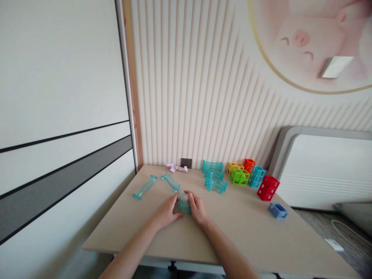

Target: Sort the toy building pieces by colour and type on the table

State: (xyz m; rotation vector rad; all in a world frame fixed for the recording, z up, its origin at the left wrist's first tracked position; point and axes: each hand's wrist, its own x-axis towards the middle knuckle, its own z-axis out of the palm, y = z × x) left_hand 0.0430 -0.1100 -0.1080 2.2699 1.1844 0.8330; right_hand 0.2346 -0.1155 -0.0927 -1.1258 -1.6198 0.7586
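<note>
The see-through teal piece (185, 207) looks like clear tinted plastic, compact and roughly boxy from this angle, with paler streaks and faint lines across its face. It sits between the left hand (168, 212) and the right hand (198, 209), fingers covering its side edges, over the middle of the worktop (247, 236). Whether its underside touches the surface cannot be told.

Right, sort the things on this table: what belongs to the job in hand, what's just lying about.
Job in hand:
- clear teal piece, between left hand and right hand
- probably the other teal pieces, similar-looking

Lying about, apparently:
- lilac pieces
- coloured blocks
</note>
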